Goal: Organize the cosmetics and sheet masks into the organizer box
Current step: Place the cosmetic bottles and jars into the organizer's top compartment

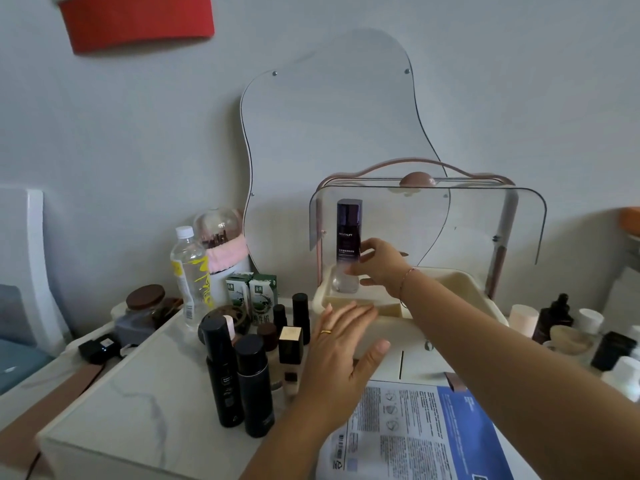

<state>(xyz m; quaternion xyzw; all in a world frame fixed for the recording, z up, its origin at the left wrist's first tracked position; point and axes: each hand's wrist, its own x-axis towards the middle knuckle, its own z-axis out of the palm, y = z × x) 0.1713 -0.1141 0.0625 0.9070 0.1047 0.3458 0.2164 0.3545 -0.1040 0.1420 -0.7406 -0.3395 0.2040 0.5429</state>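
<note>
Fingers (367,254) of the right hand (381,268) are closed around the purple bottle (348,237), stood at the organizer box's (460,282) left corner; the left hand (341,355) is spread open. Black bottles (239,375) and sheet masks (415,434) are left out.

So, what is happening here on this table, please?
A person is tidying cosmetics into a cream organizer box with a clear raised lid. The right hand holds a tall dark purple bottle with a clear base, standing upright in the box's back-left corner. The left hand hovers open, palm down, in front of the box, holding nothing. Several black bottles stand on the table to the left, and a blue-and-white sheet mask packet lies in front of the box.
</note>
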